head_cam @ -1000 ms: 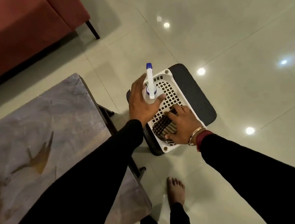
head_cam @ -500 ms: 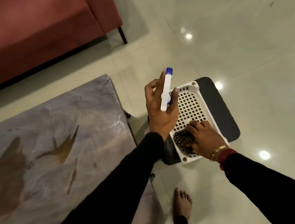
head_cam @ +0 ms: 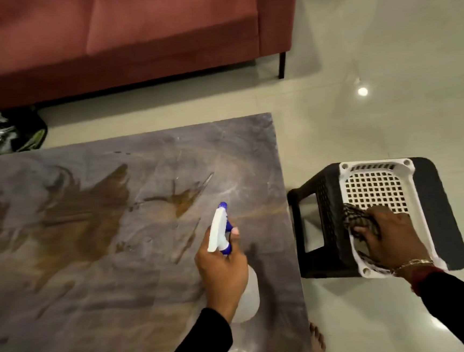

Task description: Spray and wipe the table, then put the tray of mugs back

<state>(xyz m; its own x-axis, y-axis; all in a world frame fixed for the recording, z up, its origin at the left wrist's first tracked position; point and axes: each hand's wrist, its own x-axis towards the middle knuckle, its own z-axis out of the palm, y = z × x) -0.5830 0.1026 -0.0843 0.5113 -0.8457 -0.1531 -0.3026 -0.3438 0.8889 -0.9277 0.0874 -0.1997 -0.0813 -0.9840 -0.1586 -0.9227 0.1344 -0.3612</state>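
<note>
So the long rectangular table with the grey-and-brown marbled top point(head_cam: 96, 300) lies bare before us, and we judge the job to be at its very start. Our left hand point(head_cam: 224, 274) holds the white spray bottle with the blue nozzle and cloudy plastic body point(head_cam: 217, 230) above the table's right end. The fingers are wrapped round its neck, one fingertip point(head_cam: 234, 231) lies at the blue trigger, and the nozzle points along the top towards the left. We cannot tell whether any liquid has landed, since faint streaks on the top could be wet or merely the marbling.

Wiping has not begun, as far as we can see. The brown-and-cream checked cloth point(head_cam: 352, 216) is not on the table. It is bunched under our right hand point(head_cam: 392, 237), whose fingers curl into it and grip it, inside the white perforated plastic basket point(head_cam: 346, 182). That basket sits on a black plastic stool point(head_cam: 441, 213) just off the table's right end.

The tray of mugs is nowhere in view, so putting it back is wholly left to do, after the spraying and the wipe.

Beyond the table's far edge stands a red upholstered sofa point(head_cam: 128, 30), and a dark bag point(head_cam: 2, 131) lies on the floor past the far left corner.
</note>
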